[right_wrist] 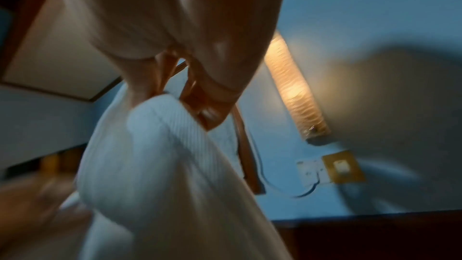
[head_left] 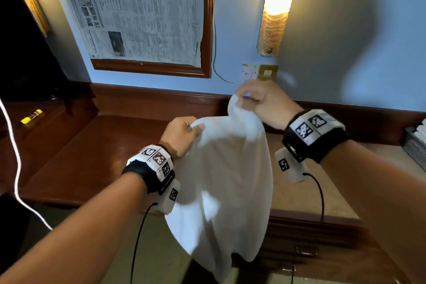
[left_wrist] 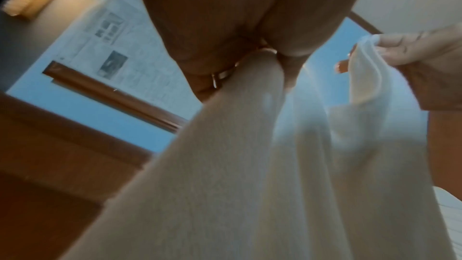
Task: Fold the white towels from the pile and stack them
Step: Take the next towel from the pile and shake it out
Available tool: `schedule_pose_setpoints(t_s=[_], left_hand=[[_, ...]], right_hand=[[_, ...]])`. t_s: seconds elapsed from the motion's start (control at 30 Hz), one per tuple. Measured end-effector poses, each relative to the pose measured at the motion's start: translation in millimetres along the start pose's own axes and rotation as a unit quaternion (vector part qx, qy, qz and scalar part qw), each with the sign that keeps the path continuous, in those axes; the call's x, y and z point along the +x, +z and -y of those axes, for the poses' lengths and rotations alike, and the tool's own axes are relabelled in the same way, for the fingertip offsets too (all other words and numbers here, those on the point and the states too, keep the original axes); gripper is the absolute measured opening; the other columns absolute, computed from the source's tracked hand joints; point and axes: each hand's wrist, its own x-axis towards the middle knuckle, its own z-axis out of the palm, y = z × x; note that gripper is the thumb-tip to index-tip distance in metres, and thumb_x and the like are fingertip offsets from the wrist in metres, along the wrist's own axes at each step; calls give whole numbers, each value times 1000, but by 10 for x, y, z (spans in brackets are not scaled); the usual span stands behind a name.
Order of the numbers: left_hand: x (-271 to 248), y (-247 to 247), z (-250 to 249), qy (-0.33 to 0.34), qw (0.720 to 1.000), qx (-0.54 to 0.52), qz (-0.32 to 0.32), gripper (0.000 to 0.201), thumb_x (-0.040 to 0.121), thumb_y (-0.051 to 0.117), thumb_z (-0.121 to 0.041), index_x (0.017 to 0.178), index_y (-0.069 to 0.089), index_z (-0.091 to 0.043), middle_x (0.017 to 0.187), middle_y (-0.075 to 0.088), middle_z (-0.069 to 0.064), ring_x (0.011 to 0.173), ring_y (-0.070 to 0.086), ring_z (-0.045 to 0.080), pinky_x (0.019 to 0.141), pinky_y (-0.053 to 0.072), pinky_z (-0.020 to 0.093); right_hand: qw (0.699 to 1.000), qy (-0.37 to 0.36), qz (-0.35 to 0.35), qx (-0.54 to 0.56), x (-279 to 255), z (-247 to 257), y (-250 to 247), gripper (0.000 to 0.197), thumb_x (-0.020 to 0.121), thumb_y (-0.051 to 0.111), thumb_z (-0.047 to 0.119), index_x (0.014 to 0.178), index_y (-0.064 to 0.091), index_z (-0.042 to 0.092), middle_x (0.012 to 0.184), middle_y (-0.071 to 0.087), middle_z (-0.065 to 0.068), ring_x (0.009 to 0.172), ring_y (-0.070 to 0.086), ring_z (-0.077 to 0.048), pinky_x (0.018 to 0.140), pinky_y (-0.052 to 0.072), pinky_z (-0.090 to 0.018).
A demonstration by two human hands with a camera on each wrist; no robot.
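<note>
A white towel point(head_left: 228, 182) hangs in the air above the wooden desk point(head_left: 87, 157), held up by both hands. My left hand point(head_left: 184, 136) grips its upper edge on the left, fingers curled round the cloth. My right hand point(head_left: 255, 99) pinches a bunched corner higher up and to the right. In the left wrist view the towel point(left_wrist: 225, 175) drops from my left hand point(left_wrist: 262, 56), and the right hand point(left_wrist: 405, 50) shows at the right edge. In the right wrist view the towel point(right_wrist: 160, 175) hangs blurred from my right hand point(right_wrist: 190, 90). The pile of towels is not in view.
A yellow marker point(head_left: 31, 116) lies on the desk's far left. A framed newspaper point(head_left: 138, 14), a lit wall lamp point(head_left: 276, 7) and a socket plate point(head_left: 259, 71) are on the blue wall. A dark box point(head_left: 415, 145) sits at the right edge. A white cable point(head_left: 13, 157) hangs left.
</note>
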Motion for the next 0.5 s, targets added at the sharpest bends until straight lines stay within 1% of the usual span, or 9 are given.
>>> schedule_pose_setpoints(t_s=[0.07,0.1,0.13,0.2,0.27,0.33,0.37,0.43,0.5], left_hand=[[71,7,-181,30,999,18,15,32,97,63,-24,73,61,-2,57,53,5,53,46,16,54,36,28],[86,7,-279,48,998,18,22,27,96,64,-21,76,66,-3,60,58,7,54,47,14,55,37,27],[98,2,-360,65,997,16,27,23,96,64,-19,76,70,-8,63,63,7,56,50,11,56,39,25],[77,-15,-481,98,995,3,25,20,94,66,-17,75,73,-15,68,69,5,59,52,7,58,40,24],[12,-64,-487,104,993,-55,6,19,94,69,-18,78,71,-8,70,66,11,61,50,9,59,39,25],[-72,-137,-369,94,987,-126,-19,29,94,70,-16,78,62,7,70,55,14,63,45,14,58,36,24],[-122,-174,-274,87,985,-145,-24,36,94,70,-16,75,55,11,68,50,12,62,42,15,57,35,24],[-255,-261,-91,70,984,-161,-24,42,94,69,-14,70,47,12,65,44,7,59,39,13,55,32,22],[-359,-385,52,59,982,-178,-20,41,92,70,-16,72,47,12,65,44,5,59,39,11,54,33,22]], right_hand=[[993,-28,108,-38,-131,21,229,10,87,73,11,97,76,12,124,62,-8,113,59,-16,101,43,-29],[989,-38,134,-58,-183,14,353,13,86,74,13,98,77,13,126,62,-10,116,58,-20,103,42,-32],[988,-41,133,-66,-219,-3,457,13,86,73,13,98,78,14,120,64,-11,111,59,-21,101,43,-34],[996,-29,75,-41,-213,-34,570,11,85,71,11,92,78,16,101,65,-9,96,60,-22,91,46,-37],[999,-23,21,-17,-153,4,591,12,85,67,9,89,77,13,90,61,-6,86,58,-21,83,46,-33],[999,-40,-16,-21,-72,106,606,12,87,65,6,89,76,10,85,56,3,83,56,-17,80,41,-27],[998,-50,-37,-17,-25,164,613,11,87,64,5,89,74,10,85,57,4,83,55,-15,80,41,-26],[995,-54,-80,-1,86,282,646,10,87,65,4,85,73,10,85,60,-2,82,54,-13,78,40,-25],[992,-53,-110,9,205,383,714,11,88,66,6,80,71,13,84,59,-2,78,53,-10,74,39,-23]])
